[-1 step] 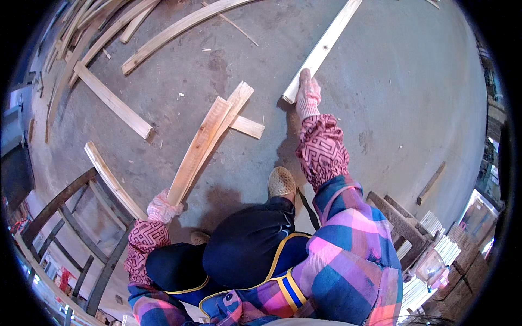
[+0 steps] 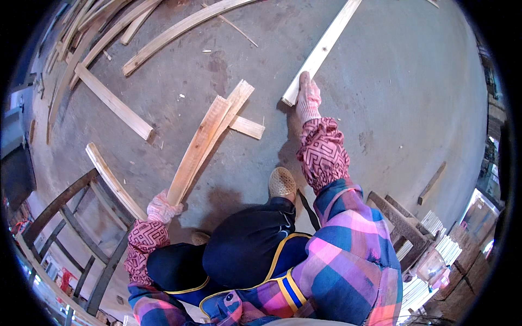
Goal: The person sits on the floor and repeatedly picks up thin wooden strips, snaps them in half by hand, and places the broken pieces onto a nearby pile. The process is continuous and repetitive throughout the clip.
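My left hand [image 2: 163, 206], in a whitish-pink knit glove, is closed around the near end of a wooden strip [image 2: 202, 142]. A second wooden strip [image 2: 239, 99] lies against it, and a short wood piece [image 2: 248, 127] sticks out to the right from beneath. Farther off on the right, my right hand [image 2: 309, 99], gloved the same way, grips the near end of a long pale wooden strip [image 2: 324, 45], which stretches away past the upper edge. The fingers under that strip are hidden.
Several wooden strips [image 2: 117, 32] are heaped at the far left; one strip [image 2: 114, 103] lies below them. Near my left arm stand a metal frame [image 2: 100, 261] and an upright strip [image 2: 111, 179]. Another metal stand [image 2: 402, 228] and a wood offcut [image 2: 432, 183] are at right.
My right hand sits very slightly nearer to me. My left hand and the strip in it have hardly moved.
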A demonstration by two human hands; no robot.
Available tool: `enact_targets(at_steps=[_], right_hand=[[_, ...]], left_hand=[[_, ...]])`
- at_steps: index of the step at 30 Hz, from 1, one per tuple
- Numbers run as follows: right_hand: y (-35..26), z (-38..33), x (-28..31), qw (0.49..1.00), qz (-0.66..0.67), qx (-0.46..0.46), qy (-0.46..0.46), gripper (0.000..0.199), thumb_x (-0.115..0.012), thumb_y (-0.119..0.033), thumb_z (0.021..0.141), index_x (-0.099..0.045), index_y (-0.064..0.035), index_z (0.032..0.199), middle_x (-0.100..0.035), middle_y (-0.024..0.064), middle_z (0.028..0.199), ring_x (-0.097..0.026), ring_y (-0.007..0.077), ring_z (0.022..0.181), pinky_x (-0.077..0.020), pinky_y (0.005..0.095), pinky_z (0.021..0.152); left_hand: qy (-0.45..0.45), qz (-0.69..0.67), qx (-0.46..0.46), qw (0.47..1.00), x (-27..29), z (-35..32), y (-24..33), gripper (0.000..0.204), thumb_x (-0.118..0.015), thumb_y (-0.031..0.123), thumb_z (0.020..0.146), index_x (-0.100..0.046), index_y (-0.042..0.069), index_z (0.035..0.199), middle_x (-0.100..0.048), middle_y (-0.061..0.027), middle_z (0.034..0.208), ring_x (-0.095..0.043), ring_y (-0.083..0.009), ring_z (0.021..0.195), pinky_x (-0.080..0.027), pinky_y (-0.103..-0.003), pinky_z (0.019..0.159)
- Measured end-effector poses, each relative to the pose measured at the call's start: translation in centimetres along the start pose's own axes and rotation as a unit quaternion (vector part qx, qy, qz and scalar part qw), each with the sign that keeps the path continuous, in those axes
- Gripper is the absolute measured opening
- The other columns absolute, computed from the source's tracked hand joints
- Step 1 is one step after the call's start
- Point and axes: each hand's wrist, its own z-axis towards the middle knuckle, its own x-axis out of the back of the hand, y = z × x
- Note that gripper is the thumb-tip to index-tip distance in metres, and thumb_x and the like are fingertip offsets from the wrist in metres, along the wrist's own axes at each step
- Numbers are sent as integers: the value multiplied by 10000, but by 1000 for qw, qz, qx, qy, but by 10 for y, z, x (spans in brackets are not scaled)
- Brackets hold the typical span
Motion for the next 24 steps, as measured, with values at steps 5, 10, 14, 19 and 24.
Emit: enact_targets(at_steps=[5, 10, 14, 19, 24], right_hand=[[13, -49, -2, 979, 146, -49, -132, 441, -552, -360, 934, -570, 34, 1131, -608, 102, 952, -574, 223, 852, -456, 357, 786], [12, -97, 4, 934, 236, -62, -261, 392, -489, -230, 957, -478, 67, 1212, -615, 142, 996, -619, 230, 835, -500, 362, 740], [31, -139, -1, 898, 188, -123, -378, 382, -483, -205, 948, -481, 71, 1211, -648, 152, 910, -658, 251, 846, -527, 361, 751], [80, -239, -61, 780, 17, -63, -623, 267, -640, -232, 833, -663, 18, 924, -672, 99, 734, -670, 186, 658, -537, 346, 558], [100, -208, -60, 642, -42, -9, -766, 174, -550, -136, 866, -671, -12, 877, -675, 83, 760, -646, 177, 613, -510, 335, 527]], left_hand=[[34, 14, -43, 998, 8, 6, -11, 639, -728, 455, 622, -593, 108, 1142, -662, -165, 944, -634, -344, 911, -502, -407, 771], [-1, -1, -35, 999, 17, 13, 9, 657, -745, 436, 614, -594, 90, 1152, -663, -168, 945, -636, -333, 893, -503, -402, 756], [-62, -123, -106, 985, 27, 24, 48, 620, -775, 335, 620, -596, 57, 1144, -673, -117, 944, -642, -232, 872, -504, -359, 737], [-194, -330, -108, 918, 37, 23, 98, 574, -756, 302, 632, -630, 35, 1123, -682, -46, 933, -615, -148, 846, -489, -296, 738], [-132, -151, -99, 975, 15, 33, 51, 683, -775, 368, 596, -584, 72, 1181, -659, -85, 853, -626, -179, 716, -502, -307, 649]])
